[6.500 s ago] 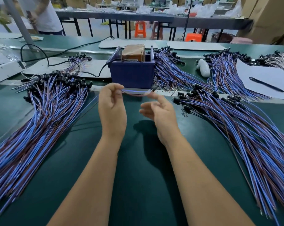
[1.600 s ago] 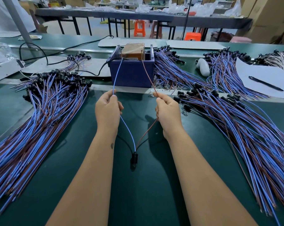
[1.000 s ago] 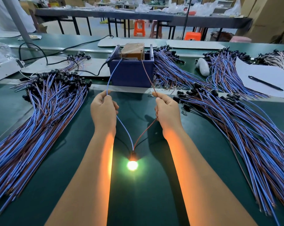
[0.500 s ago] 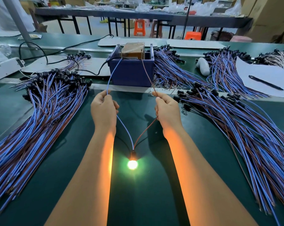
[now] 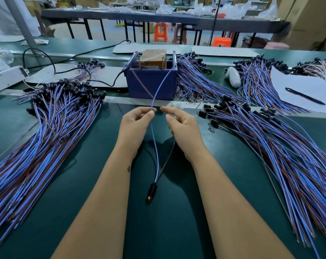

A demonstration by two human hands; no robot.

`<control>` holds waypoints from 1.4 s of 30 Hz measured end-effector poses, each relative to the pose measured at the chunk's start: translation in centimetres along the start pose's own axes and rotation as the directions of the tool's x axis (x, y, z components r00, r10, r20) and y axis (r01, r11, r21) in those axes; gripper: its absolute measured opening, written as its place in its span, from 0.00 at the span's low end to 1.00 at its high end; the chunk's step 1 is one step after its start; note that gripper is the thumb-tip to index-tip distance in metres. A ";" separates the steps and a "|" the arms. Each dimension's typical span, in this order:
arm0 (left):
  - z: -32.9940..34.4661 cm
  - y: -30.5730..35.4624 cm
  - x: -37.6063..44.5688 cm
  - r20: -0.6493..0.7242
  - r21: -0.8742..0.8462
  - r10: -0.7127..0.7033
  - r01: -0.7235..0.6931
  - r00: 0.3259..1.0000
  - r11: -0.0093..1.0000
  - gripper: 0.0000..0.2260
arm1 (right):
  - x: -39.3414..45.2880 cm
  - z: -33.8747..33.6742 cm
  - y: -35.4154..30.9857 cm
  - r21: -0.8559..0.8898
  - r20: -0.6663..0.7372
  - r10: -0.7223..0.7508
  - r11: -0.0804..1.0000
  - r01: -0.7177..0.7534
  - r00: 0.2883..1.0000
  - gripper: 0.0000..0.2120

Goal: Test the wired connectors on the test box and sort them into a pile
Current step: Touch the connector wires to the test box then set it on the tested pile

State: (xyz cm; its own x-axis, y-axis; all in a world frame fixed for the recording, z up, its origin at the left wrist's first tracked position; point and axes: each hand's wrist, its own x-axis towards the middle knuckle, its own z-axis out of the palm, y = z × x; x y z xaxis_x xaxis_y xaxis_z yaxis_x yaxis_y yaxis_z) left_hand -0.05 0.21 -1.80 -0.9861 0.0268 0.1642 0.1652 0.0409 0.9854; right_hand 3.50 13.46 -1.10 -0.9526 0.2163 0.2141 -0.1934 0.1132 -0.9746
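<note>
Surface (image 5: 46, 212) of green matting carries two wire piles, one at our left (image 5: 37, 146) and one at our right (image 5: 280, 156), with the blue test box (image 5: 151, 85) beyond our hands. Our left hand (image 5: 134, 126) pinches the blue wire (image 5: 154, 146); our right hand (image 5: 182, 126) holds its fingers loosely curled by the brown wire (image 5: 167, 159). Their black connector (image 5: 152, 190) lies between our forearms, glowing faintly.

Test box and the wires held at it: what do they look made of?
Test box: seemingly matte dark-blue plastic, smooth flat walls. Blue wire in the left hand and brown wire by the right hand: flexible, smooth coloured insulation, probably plastic. Connector: glossy black, likely plastic.
</note>
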 end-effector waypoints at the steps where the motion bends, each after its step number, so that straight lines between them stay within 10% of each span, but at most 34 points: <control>1: 0.2 0.1 -0.1 0.039 -0.021 -0.005 0.006 0.999 1.000 0.04 | -0.1 0.1 0.0 -0.025 0.019 -0.020 0.999 0.020 1.000 0.13; 9: 0.9 0.6 -0.3 0.046 -0.064 -0.061 0.064 0.997 0.996 0.03 | -0.4 0.4 -0.3 -0.019 0.136 -0.060 0.998 0.063 0.989 0.13; 18: -0.3 1.4 -0.2 0.041 -0.610 -0.163 0.154 0.986 0.777 0.06 | -0.5 -0.1 -0.2 -0.151 0.346 -0.067 0.980 0.126 0.936 0.35; 24: -0.3 1.3 -0.2 -0.016 -0.682 -0.185 0.125 0.983 0.721 0.07 | -0.6 -0.7 -0.5 0.111 0.230 -0.092 0.992 0.068 0.969 0.13; 29: -1.0 1.4 -0.2 -0.041 -0.724 -0.241 0.138 0.970 0.676 0.06 | 0.1 -1.3 -0.4 0.440 0.045 0.014 0.897 -0.033 0.999 0.16; 36: 1.2 1.9 -3.0 0.331 0.030 0.032 -0.044 0.943 0.999 0.07 | 1.0 -3.9 -0.4 0.599 -0.205 0.109 0.800 0.037 0.973 0.17; 40: 3.3 1.9 -4.6 0.690 0.152 0.005 -0.152 0.724 0.977 0.15 | 1.0 -5.5 -0.7 0.248 -0.219 0.091 0.968 -0.035 0.971 0.16; 42: 3.4 1.7 -4.3 0.693 0.191 0.021 -0.212 0.720 0.958 0.21 | 0.8 -6.9 -1.4 -0.047 -0.182 0.056 0.997 -0.066 0.982 0.16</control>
State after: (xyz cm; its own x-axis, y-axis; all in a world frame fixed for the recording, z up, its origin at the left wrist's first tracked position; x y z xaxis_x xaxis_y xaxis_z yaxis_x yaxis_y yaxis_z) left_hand 4.54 3.53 -1.02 -0.6933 0.7125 0.1079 0.3712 0.2247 0.9010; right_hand 4.60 20.15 0.93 -0.9031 0.3955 0.1676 -0.1193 0.1440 -0.9824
